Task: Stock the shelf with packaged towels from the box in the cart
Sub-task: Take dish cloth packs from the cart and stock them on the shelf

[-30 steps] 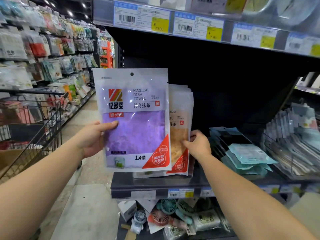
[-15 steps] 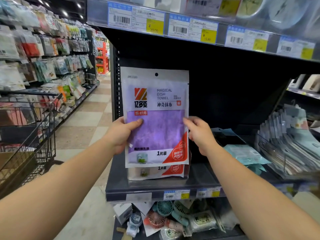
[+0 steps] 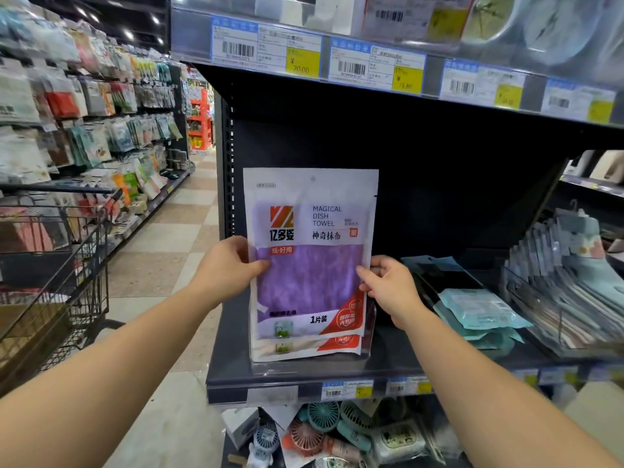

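A purple dish towel pack [image 3: 309,265] stands upright at the front of a row of towel packs [image 3: 305,347] on the dark shelf [image 3: 304,374]. My left hand [image 3: 226,270] grips its left edge, thumb on the front. My right hand [image 3: 388,287] pinches its right edge. The pack hides most of the row behind it; only the lower strip of the one behind shows. The cart [image 3: 67,285] stands at the left with a brown cardboard box [image 3: 23,336] inside.
Teal flat packs [image 3: 479,310] lie on the shelf right of the towels, and a rack of hanging packets [image 3: 567,292] stands further right. Small fans [image 3: 320,420] fill the shelf below. Price labels [image 3: 300,54] line the shelf above. The aisle floor runs to the left.
The purple pack has moved right, off the aisle side, to the front of the row on the shelf. My right hand has shifted from the orange pack onto its right edge.
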`<state>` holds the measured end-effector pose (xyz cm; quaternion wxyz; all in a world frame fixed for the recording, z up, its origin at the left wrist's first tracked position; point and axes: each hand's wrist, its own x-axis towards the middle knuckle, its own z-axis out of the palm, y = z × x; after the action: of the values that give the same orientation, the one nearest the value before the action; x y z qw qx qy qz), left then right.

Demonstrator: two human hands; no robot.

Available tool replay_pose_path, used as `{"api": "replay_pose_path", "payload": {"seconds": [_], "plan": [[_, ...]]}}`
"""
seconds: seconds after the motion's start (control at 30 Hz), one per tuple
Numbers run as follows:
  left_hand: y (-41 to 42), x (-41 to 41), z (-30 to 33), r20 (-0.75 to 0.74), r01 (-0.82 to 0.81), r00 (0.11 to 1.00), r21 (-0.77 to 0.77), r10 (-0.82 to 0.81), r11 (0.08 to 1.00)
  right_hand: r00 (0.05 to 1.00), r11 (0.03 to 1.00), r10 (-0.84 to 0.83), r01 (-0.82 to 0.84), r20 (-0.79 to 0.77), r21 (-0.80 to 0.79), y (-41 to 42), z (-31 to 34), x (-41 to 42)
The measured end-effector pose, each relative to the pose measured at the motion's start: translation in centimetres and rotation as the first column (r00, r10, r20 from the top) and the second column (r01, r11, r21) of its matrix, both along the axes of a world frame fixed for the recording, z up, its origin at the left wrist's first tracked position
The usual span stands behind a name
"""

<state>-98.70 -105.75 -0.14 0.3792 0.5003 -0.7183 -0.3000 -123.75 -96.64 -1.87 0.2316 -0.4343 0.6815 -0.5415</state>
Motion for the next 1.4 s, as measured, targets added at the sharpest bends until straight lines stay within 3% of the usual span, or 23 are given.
{"api": "replay_pose_path", "payload": {"seconds": [0.3,0.4,0.5,0.57,0.73,0.87,0.9,0.97,1.07,1.2,1.3,1.4], "plan": [[-0.7,-0.4,-2.5,-0.061,-0.065,0.995,0.157,0.075,0.986,0.991,0.986,-0.052,0.071,-0.125,0.15,-0.3,-2.0,-0.7],[-1.2,-0.8,-3.2,0.022,-0.071,0.997,0.09,0.07,0.993,0.98,0.978,-0.076,0.11,-0.185,0.18,-0.5,-2.4,-0.9],[-1.4,-1.0,-3.3,0.204,-0.041,0.978,0.019,0.037,0.999,0.957,0.972,-0.092,0.147,-0.276,0.184,-0.8,-2.4,-0.8],[-1.7,-1.3,-3.4,0.228,0.02,0.973,0.024,-0.025,1.0,0.972,0.981,-0.054,0.095,-0.228,0.17,-1.1,-2.3,-0.6],[-2.3,-1.9,-4.0,0.164,0.15,0.974,0.04,-0.155,0.988,0.995,0.997,0.027,-0.034,0.096,0.071,-1.9,-2.0,0.5],[-2.2,-1.4,-3.5,0.242,0.145,0.959,0.025,-0.147,0.989,0.996,0.999,-0.019,0.016,0.091,0.029,-2.0,-2.0,0.2],[-1.9,-1.5,-3.1,0.158,0.176,0.97,0.056,-0.183,0.983,0.995,1.0,-0.022,0.02,0.093,0.022,-2.1,-1.9,0.2],[-2.2,-2.1,-2.5,-0.18,0.268,0.955,0.172,-0.237,0.948,0.986,1.0,0.003,0.0,0.169,-0.014,-2.5,-1.4,0.2],[-3.7,-2.9,-1.2,-0.453,0.274,0.884,0.297,-0.117,0.915,0.954,0.996,0.088,-0.08,0.287,-0.042,-3.7,-0.6,0.1],[-4.1,-3.8,0.8,-0.506,0.364,0.842,0.273,-0.189,0.891,0.908,0.981,0.194,-0.18,0.372,-0.072,-4.7,0.1,-0.4],[-4.1,-4.1,0.5,-0.493,0.372,0.835,0.181,-0.243,0.91,0.916,0.985,0.163,-0.129,0.368,-0.115,-4.9,-0.3,-0.9],[-4.7,-3.8,-0.6,-0.495,0.391,0.83,0.189,-0.256,0.901,0.93,0.985,0.137,-0.093,0.342,-0.144,-5.0,-1.1,-1.0]]}}
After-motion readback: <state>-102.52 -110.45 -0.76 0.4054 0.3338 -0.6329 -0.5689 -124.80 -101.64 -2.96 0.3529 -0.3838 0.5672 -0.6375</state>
